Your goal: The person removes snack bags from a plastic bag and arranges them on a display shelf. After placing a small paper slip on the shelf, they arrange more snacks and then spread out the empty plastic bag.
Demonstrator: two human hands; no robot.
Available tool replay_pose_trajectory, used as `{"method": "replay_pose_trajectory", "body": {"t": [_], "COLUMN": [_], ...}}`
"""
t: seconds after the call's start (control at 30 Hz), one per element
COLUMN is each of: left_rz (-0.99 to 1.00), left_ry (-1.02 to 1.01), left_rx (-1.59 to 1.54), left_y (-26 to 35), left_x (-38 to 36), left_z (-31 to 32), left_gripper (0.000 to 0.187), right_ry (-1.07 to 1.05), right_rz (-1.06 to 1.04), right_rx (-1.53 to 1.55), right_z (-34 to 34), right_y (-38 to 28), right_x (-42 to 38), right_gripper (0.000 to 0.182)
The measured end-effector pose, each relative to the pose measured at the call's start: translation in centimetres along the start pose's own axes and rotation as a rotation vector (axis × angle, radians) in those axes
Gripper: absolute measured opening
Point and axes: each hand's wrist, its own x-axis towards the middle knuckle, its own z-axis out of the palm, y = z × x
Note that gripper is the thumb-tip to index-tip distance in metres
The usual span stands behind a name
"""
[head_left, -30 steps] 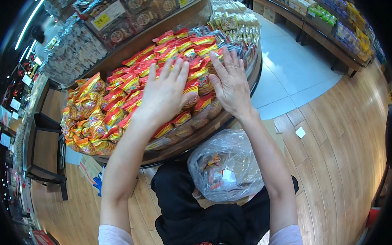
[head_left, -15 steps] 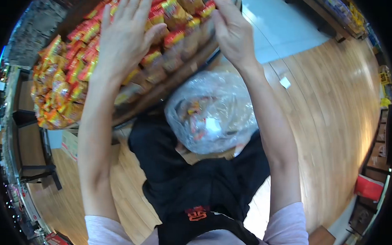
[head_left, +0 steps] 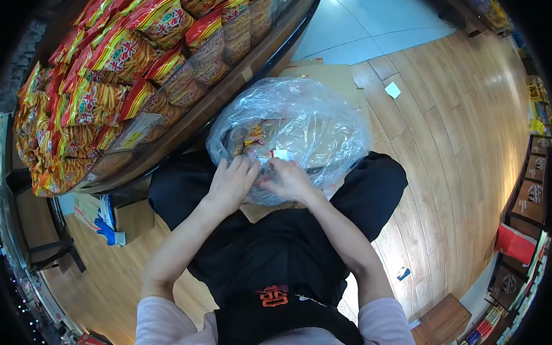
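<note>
A large clear plastic bag point(head_left: 344, 123) lies between my knees, its mouth spread wide over a cardboard box. My left hand point(head_left: 232, 184) is at the bag's near left side, its fingers curled down onto the plastic. Close beside it, my right hand point(head_left: 289, 180) bends its fingers toward the left one, closed on the near part of the bag. Their fingertips are partly hidden in the folds. Inside the bag, a small red and yellow snack packet point(head_left: 253, 135) shows through, and a white label point(head_left: 283, 155) sits just above my right hand.
A curved wooden display bin point(head_left: 214, 103) heaped with red and yellow snack packets point(head_left: 119, 54) rises at the left. Flattened cardboard point(head_left: 331, 74) lies beyond the bag. Blue gloves point(head_left: 108, 229) hang by a carton point(head_left: 134, 219) at the left. Shelves line the right edge.
Both hands have come down from the heap of packets in the bin to the near side of the plastic bag. The view has shifted, and the bin looks nearer.
</note>
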Motion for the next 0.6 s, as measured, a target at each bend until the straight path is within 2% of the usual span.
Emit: {"method": "replay_pose_trajectory", "body": {"t": [0.03,0.1,0.13,0.17,0.23,0.27,0.3,0.37,0.4,0.43,0.5,0.53,0.57,0.6], "left_rz": [0.001,-0.022,-0.043,-0.045,-0.254,-0.243,-0.262,-0.285,-0.236,-0.200,-0.178,-0.135,-0.091,-0.026], "left_ry": [-0.001,-0.084,-0.054,-0.054,-0.139,-0.005,0.094,0.409,0.590,0.675,0.856,0.907,0.960,0.898], "left_rx": [0.004,0.387,0.483,0.480,0.208,0.189,0.118,-0.059,-0.179,-0.250,-0.386,-0.425,-0.463,-0.447], "left_y": [-0.4,-0.9,-1.2,-1.7,-2.4,-3.0,-3.2,-3.0,-3.2,-3.2,-2.6,-2.1,-1.7,-1.5], "left_x": [-0.3,-0.5,-0.2,0.0,0.9,0.9,1.0,1.7,2.2,2.7,4.0,4.4,4.7,4.6], "left_z": [0.5,1.9,2.5,3.1,1.9,1.7,0.7,-1.5,-2.4,-3.9,-7.2,-8.7,-10.0,-11.2], "left_gripper": [0.050,0.069,0.059,0.059,0.047,0.030,0.018,0.012,0.014,0.023,0.029,0.031,0.034,0.026], "right_ry": [-0.007,-0.042,-0.082,-0.085,-0.022,0.081,0.085,0.193,0.260,0.324,0.454,0.539,0.540,0.353], "right_rz": [-0.059,-0.020,0.019,0.019,-0.006,-0.090,-0.083,-0.115,-0.083,-0.052,0.127,0.213,0.211,0.210], "right_rx": [-0.197,-0.183,-0.170,-0.171,0.056,0.105,0.106,0.244,0.258,0.272,0.407,0.519,0.516,0.345], "right_z": [0.9,1.9,2.0,1.9,-1.0,-2.1,-3.5,-7.0,-8.7,-10.1,-12.1,-13.5,-13.7,-13.7], "right_y": [0.0,-0.1,-0.1,0.2,-1.6,-1.7,-2.1,-2.9,-3.1,-3.2,-2.2,-3.1,-3.1,-3.3], "right_x": [-0.1,-0.3,-0.4,-0.5,-0.4,-0.5,-0.8,-1.6,-2.1,-2.7,-3.6,-3.5,-3.7,-4.0], "right_gripper": [0.016,0.013,0.011,0.011,0.014,0.017,0.017,0.022,0.024,0.025,0.028,0.020,0.020,0.016]}}
